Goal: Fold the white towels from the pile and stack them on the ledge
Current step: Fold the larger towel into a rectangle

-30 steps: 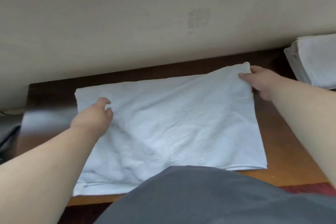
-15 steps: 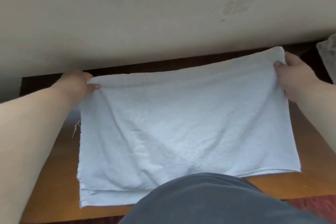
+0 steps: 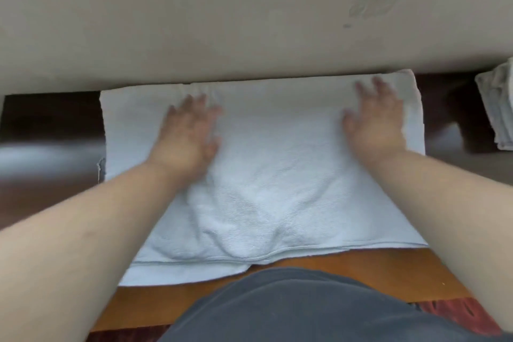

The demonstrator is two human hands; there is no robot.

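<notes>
A white towel [image 3: 266, 180] lies spread flat on the wooden ledge [image 3: 361, 266], folded once, its far edge against the beige wall. My left hand [image 3: 188, 133] rests palm down on the towel's left half with fingers spread. My right hand [image 3: 377, 116] lies flat on the right half near the far right corner, fingers apart. Neither hand grips the cloth. Both hands are blurred by motion. A stack of folded white towels [image 3: 497, 108] shows at the right edge, partly cut off by the frame.
The beige wall [image 3: 222, 22] runs along the back of the ledge. Dark wood [image 3: 50, 133] lies to the left of the towel. My grey-clothed torso [image 3: 291, 311] fills the bottom of the view, with red patterned floor [image 3: 458, 311] beside it.
Both hands have let go of the towel's far corners and now lie flat on its surface. The far edge has settled against the wall.
</notes>
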